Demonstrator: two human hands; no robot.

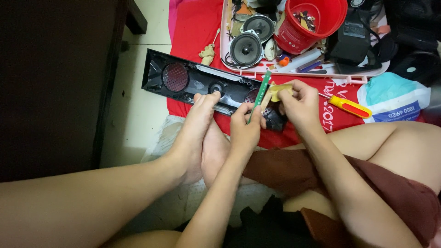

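My left hand point(245, 125) grips a narrow green circuit board point(261, 92), held edge-on and tilted up to the right. My right hand point(299, 102) pinches a small yellowish piece point(278, 91) that touches the board's upper part. Both hands hover over a long black speaker panel point(193, 80) with round red grilles, lying across the red cloth point(195, 23). My bare feet point(200, 133) rest against the panel's near edge.
A yellow-and-red screwdriver point(350, 106) lies right of my hands. Behind is a white tray point(367, 73) with two loose speakers point(246, 48), a red bucket point(317, 20) of small parts and black devices. A white-and-teal bag point(395, 97) sits at right. Dark furniture point(50, 82) stands at left.
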